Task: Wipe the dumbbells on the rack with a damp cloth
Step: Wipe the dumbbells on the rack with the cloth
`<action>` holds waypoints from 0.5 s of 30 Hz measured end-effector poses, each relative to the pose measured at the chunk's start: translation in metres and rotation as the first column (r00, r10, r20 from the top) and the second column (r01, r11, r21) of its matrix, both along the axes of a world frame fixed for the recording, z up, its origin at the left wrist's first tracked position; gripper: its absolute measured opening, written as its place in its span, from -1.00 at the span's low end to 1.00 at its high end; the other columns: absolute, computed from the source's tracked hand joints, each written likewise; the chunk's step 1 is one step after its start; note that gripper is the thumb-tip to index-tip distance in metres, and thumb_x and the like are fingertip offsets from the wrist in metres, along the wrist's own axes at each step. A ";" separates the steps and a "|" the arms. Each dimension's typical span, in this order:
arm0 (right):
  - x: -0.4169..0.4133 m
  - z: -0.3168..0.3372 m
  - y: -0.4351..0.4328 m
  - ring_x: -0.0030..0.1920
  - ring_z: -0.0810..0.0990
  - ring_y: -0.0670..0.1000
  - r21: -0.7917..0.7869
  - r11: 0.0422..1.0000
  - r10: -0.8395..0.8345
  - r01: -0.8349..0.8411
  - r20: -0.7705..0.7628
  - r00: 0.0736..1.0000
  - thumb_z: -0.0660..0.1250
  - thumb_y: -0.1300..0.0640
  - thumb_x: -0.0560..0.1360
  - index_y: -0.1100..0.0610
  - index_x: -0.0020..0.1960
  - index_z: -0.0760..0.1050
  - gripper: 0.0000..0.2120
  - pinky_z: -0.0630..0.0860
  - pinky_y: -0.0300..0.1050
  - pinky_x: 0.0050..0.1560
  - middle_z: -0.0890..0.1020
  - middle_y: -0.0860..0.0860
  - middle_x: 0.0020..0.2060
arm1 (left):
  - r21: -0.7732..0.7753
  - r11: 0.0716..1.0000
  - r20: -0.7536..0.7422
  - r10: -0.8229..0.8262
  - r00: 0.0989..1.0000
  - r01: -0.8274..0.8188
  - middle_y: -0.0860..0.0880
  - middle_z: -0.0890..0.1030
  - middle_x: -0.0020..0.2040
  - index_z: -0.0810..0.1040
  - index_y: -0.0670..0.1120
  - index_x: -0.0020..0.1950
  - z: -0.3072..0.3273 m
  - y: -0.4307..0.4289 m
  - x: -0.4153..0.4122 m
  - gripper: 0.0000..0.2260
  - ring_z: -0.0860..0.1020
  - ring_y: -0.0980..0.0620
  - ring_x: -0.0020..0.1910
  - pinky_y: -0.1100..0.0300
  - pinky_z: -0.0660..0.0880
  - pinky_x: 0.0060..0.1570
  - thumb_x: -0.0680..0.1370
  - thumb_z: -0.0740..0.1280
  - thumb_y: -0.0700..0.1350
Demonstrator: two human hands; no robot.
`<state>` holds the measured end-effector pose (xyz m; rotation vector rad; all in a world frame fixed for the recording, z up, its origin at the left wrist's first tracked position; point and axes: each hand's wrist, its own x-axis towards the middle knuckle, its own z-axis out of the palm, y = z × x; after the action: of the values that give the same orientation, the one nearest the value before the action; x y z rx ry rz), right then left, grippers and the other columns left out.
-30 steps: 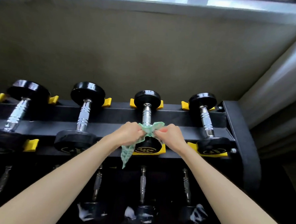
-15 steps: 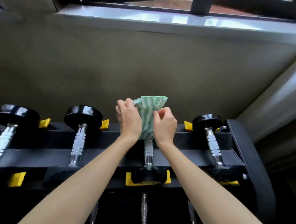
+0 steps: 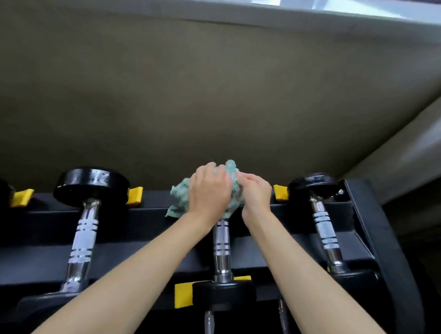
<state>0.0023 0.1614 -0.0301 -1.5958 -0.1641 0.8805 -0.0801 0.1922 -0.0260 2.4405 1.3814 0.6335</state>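
Note:
A green cloth point(image 3: 181, 193) lies bunched over the far head of the middle dumbbell point(image 3: 221, 246) on the black rack point(image 3: 146, 255). My left hand point(image 3: 209, 189) grips the cloth from the left, fingers curled over it. From the right, my right hand point(image 3: 255, 191) holds the same cloth. The dumbbell's far head is hidden under cloth and hands; its chrome handle and black near head show below. A larger dumbbell point(image 3: 84, 233) sits to the left and another dumbbell point(image 3: 322, 228) to the right.
Yellow cradles point(image 3: 183, 295) hold the dumbbells on the rack. The rack's black end frame point(image 3: 379, 239) rises at the right. A grey wall point(image 3: 218, 90) stands close behind, with a window sill above. Chrome handles of a lower tier show at the bottom.
The cloth went from the near head, was held up unfolded, and now is bunched down on the middle dumbbell's far head under both hands.

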 end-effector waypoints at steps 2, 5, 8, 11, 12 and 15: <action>0.017 0.002 -0.010 -0.26 0.55 -0.04 0.082 0.995 0.067 -0.050 -0.222 0.973 0.28 0.42 0.47 0.23 -0.23 0.54 -0.83 0.52 -0.24 -0.22 0.58 0.11 -0.25 | 0.115 0.975 -0.262 -0.152 0.953 0.187 -0.03 0.44 -0.44 0.43 -0.08 -0.40 0.003 0.005 0.007 -0.79 0.44 -0.06 -0.47 0.19 0.29 -0.48 0.42 0.14 -0.11; 0.030 -0.006 -0.025 -0.44 0.51 -0.11 0.056 0.995 0.101 -0.087 -0.360 0.928 0.20 0.52 0.44 0.27 -0.30 0.45 -0.77 0.56 -0.27 -0.20 0.51 0.01 -0.51 | 0.305 0.879 -0.562 -0.144 0.814 0.367 0.01 0.40 -0.50 0.44 -0.05 -0.49 0.005 0.012 0.017 -0.78 0.37 0.01 -0.51 0.22 0.10 -0.45 0.36 0.16 -0.10; 0.031 -0.014 -0.029 -0.44 0.51 -0.07 -0.080 0.996 0.004 -0.033 -0.338 0.941 0.23 0.52 0.41 0.28 -0.31 0.46 -0.78 0.57 -0.31 -0.36 0.50 0.05 -0.52 | 0.104 0.859 -0.762 -0.255 0.595 0.502 -0.07 0.54 -0.18 0.56 -0.10 -0.15 0.015 0.006 0.023 -0.84 0.49 -0.04 -0.18 0.16 0.17 -0.29 0.51 0.19 -0.14; 0.037 -0.019 -0.035 -0.49 0.51 -0.08 -0.235 0.972 -0.073 0.013 -0.245 0.967 0.29 0.46 0.41 0.27 -0.35 0.44 -0.80 0.47 -0.32 -0.54 0.54 0.12 -0.36 | -0.040 0.832 -0.848 -0.321 0.422 0.554 -0.04 0.54 0.05 0.52 -0.08 0.04 0.014 0.006 0.039 -0.79 0.45 -0.06 0.04 0.14 0.23 -0.17 0.59 0.10 -0.19; 0.040 -0.023 -0.038 -0.46 0.51 -0.06 -0.273 0.962 -0.083 0.019 -0.226 0.971 0.30 0.43 0.42 0.25 -0.35 0.43 -0.79 0.46 -0.31 -0.51 0.54 0.13 -0.31 | -0.031 0.801 -0.871 -0.316 0.377 0.599 -0.01 0.55 0.04 0.52 -0.05 0.01 0.017 0.004 0.041 -0.79 0.46 -0.05 0.03 0.15 0.23 -0.17 0.59 0.10 -0.18; 0.040 -0.025 -0.047 -0.36 0.51 -0.04 -0.319 0.947 -0.102 0.029 -0.215 0.971 0.28 0.38 0.47 0.24 -0.25 0.47 -0.87 0.42 -0.28 -0.43 0.57 0.11 -0.26 | -0.036 0.745 -0.826 -0.398 0.400 0.666 -0.02 0.61 -0.02 0.53 -0.07 -0.09 0.014 0.002 0.037 -0.72 0.47 -0.05 -0.01 0.13 0.24 -0.11 0.62 0.05 -0.13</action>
<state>0.0426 0.1144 -0.0549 -1.7648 0.2026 1.0694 -0.0428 0.1944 -0.0120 3.3741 0.5095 -0.5718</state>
